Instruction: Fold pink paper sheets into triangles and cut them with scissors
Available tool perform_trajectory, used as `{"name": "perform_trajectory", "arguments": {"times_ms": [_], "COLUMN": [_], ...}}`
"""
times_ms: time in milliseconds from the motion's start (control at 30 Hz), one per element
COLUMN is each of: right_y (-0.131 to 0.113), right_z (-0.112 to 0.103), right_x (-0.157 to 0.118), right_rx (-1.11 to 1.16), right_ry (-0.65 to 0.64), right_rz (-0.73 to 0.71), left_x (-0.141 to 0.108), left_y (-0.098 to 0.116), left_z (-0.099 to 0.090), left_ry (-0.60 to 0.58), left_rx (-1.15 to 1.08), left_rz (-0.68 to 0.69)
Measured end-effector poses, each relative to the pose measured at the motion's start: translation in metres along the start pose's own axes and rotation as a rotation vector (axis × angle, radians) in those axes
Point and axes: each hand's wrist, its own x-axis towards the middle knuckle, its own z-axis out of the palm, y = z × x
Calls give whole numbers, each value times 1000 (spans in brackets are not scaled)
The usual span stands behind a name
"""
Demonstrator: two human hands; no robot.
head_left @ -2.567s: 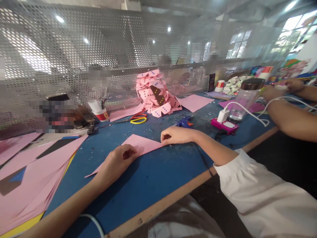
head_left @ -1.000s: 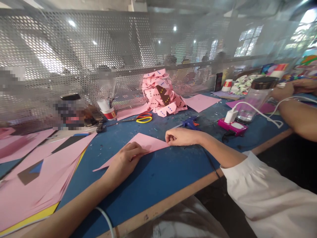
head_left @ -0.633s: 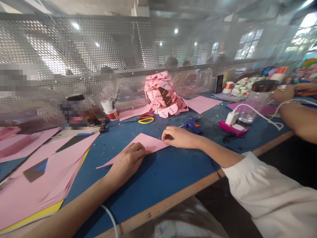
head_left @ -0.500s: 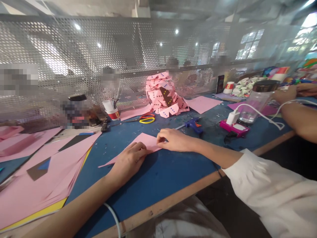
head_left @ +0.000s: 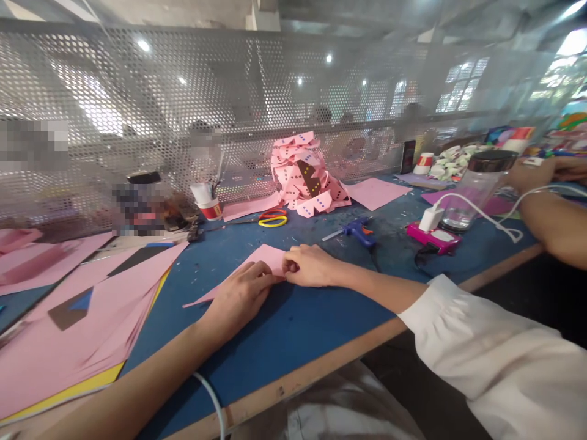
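Note:
A pink paper sheet (head_left: 265, 255) lies on the blue tabletop, partly hidden under both hands. My left hand (head_left: 243, 293) rests on its near edge, fingers curled and thumb pressed against the paper. Close beside it on the right, my right hand (head_left: 305, 266) pinches the sheet's right part between thumb and fingers. Behind the hands stands a crumpled pink paper form (head_left: 302, 174) with dots on it. A blue glue gun (head_left: 360, 231) lies to the right of it, and scissors (head_left: 273, 218) with red and yellow handles lie in front of it.
Stacked pink sheets (head_left: 114, 311) cover the left side. A paper cup (head_left: 208, 205) stands by the perforated screen (head_left: 247, 91). At right are a magenta power strip (head_left: 433, 237), a glass jar (head_left: 472, 189), white cables and another person's arm (head_left: 557, 214). Another cable crosses the front edge.
My right hand has moved left along the sheet, closer to my left hand, and covers more of its right part. My left hand has hardly moved.

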Motion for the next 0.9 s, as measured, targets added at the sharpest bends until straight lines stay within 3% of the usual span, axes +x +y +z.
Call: {"name": "perform_trajectory", "arguments": {"times_ms": [900], "right_y": [7], "right_z": [-24], "right_x": [-8], "right_rx": [3], "right_ry": [-116], "right_rz": [29], "left_x": [-2], "left_y": [-5], "left_z": [3], "left_ry": [-40], "left_rx": [-121], "left_rz": [-75]}}
